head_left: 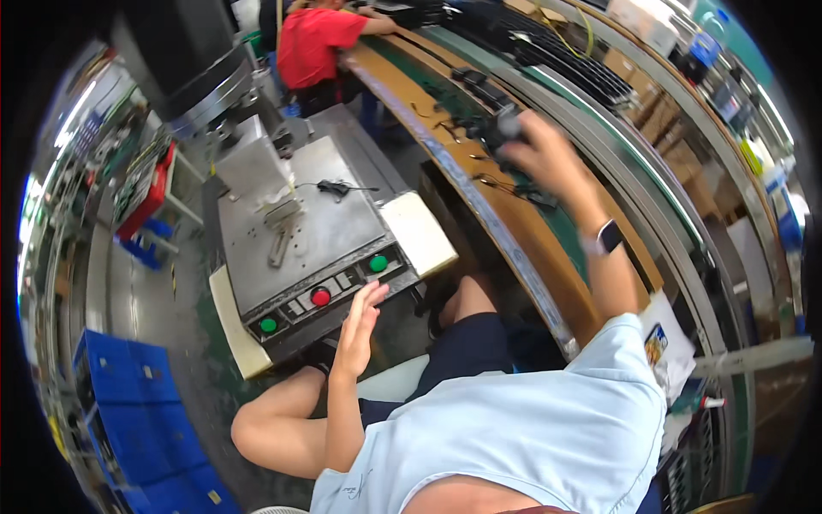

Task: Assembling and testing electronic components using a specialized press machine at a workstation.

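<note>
My left hand point(358, 332) is raised beside the front of a press machine's metal worktable point(334, 231). Its fingers are stretched out and nothing is in them. Over the wooden bench on the right, my right hand point(548, 163) reaches among black corded parts point(488, 94). Motion smears its fingers, so I cannot tell whether they grip the dark grey piece point(509, 127) at their tips. A small black part with a cord point(334, 187) lies on the worktable, right of a metal fixture point(281, 210).
The machine's front panel carries a red button point(320, 296) between green buttons point(378, 263). Blue bins point(137, 411) are stacked at lower left. A person in a red shirt point(312, 47) sits at the bench's far end. A conveyor point(634, 163) runs along the right.
</note>
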`<state>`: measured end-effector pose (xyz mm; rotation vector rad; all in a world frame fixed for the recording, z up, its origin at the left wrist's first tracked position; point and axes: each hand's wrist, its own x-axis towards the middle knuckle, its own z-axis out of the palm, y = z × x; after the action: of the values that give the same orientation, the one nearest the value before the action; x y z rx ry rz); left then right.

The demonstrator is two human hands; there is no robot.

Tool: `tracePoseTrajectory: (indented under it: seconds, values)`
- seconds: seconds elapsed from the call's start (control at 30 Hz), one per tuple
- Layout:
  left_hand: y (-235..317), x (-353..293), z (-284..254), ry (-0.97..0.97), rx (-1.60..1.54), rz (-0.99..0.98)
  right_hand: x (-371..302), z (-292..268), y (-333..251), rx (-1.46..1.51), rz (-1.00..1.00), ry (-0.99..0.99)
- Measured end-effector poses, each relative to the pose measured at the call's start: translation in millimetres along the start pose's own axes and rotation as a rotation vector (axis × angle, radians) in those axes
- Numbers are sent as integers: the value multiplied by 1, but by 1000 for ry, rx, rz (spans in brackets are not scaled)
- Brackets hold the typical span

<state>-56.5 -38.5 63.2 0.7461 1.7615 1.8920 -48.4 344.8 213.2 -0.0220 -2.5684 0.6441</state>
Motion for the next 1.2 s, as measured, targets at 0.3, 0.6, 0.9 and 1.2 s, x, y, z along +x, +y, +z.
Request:
tracePoseTrajectory:
  seconds: [0.3,0.6,0.9,1.2]
  values:
    - [-71,-43,-11,111,-126,-294,-117,-143,269,-1117,958,195]
    - [-15,60,-101,482,-28,140,-73,-20,196,-559,672,-17]
    - [-56,188,-245,483,595,309,20,-70,-4,290,-41,302]
    - [-5,138,-230,283,-280,326,102,164,-19,360,-132,-110]
